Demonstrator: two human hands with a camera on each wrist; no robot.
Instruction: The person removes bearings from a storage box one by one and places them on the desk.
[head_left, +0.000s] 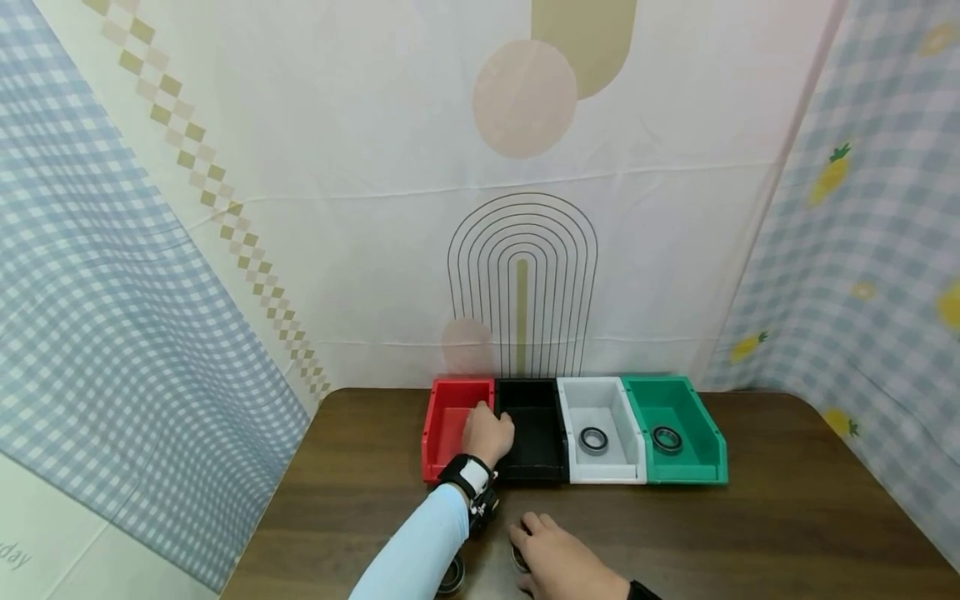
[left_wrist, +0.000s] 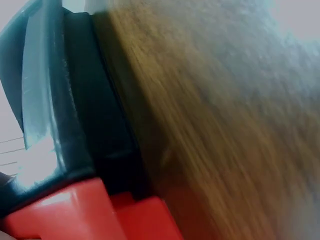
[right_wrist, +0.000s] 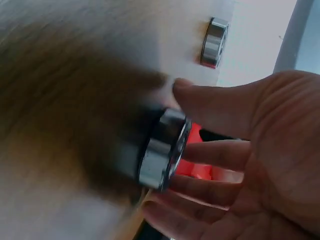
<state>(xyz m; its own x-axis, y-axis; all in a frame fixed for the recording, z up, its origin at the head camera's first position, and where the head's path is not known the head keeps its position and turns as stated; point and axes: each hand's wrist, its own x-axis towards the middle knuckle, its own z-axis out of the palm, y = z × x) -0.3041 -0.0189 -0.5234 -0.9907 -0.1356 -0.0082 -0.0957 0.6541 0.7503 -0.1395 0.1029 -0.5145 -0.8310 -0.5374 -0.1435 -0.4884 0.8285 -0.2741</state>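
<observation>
Right wrist view brings us in close: it's our ring bearing (right_wrist: pixel 162 150), on the near part of the desk (head_left: pixel 360 467), under our right hand (head_left: pixel 566 560). Our fingers (right_wrist: pixel 207 192) lie along one side, our thumb (right_wrist: pixel 215 102) opposite, loosely spread, and we see a gap between thumb tip and rim, so no firm pinch shows. That's bright metal, so we judge it stiff, sturdy, weighty for its size, and slick on the polished rim; the best hold looks like thumb against fingers straight across that rim. Which way does it point? We call it roughly flat to the desk, perhaps slightly tipped; a short ring has no real long axis, only the line through its centre, which we read as near upright. Over at the bins, our left hand (head_left: pixel 489 437) is where the red bin (head_left: pixel 442 425) meets the black bin (head_left: pixel 532 450); whether it holds anything, we can't tell.
</observation>
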